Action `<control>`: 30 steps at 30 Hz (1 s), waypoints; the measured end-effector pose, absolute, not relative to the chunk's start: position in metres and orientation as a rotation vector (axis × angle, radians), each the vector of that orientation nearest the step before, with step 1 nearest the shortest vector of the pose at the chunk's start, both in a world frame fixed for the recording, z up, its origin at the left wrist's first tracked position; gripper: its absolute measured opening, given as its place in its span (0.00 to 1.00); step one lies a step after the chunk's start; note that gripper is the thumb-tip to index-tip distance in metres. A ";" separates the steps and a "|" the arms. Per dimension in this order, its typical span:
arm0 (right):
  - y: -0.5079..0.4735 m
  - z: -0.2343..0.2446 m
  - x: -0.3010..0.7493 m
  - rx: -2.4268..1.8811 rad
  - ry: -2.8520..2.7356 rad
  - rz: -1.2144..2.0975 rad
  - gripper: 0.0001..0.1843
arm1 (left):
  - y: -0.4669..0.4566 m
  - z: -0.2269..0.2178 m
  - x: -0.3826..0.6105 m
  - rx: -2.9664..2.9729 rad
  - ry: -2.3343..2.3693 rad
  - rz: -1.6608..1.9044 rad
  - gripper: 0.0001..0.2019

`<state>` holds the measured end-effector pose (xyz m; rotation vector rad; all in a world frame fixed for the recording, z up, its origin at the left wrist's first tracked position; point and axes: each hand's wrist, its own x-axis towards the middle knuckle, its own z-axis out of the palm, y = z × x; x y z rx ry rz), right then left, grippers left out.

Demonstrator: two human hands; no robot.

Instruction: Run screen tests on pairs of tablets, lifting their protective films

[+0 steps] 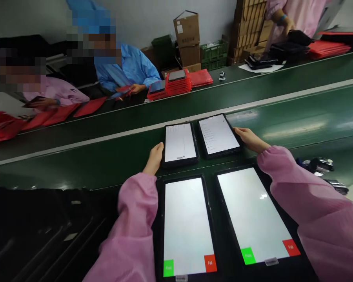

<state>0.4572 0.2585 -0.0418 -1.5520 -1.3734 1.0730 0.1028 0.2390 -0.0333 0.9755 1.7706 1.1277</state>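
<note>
Two tablets lie side by side at the far edge of the work surface. My left hand (pixel 154 158) grips the left side of the far left tablet (pixel 181 143), whose white screen shows faint marks at the top. At the far right tablet (pixel 219 135), which displays a list, my right hand (pixel 251 139) holds the right edge; its lower fingers are hidden. Nearer to me, between my pink sleeves, are the near left tablet (pixel 184 223) and the near right tablet (pixel 250 211). Both have white screens with a green box and a red Fail box in the bottom corners.
Black trays or cases (pixel 32 231) fill the lower left. Metallic items (pixel 319 166) lie beyond my right sleeve. Across the green line (pixel 297 113), co-workers handle devices near red pouches (pixel 178 84). Cardboard boxes (pixel 188 31) and a green crate (pixel 213 53) stand behind.
</note>
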 end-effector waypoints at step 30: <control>-0.050 -0.005 0.498 -0.695 -2.496 0.807 0.13 | -0.052 -0.015 0.243 1.999 0.931 0.299 0.14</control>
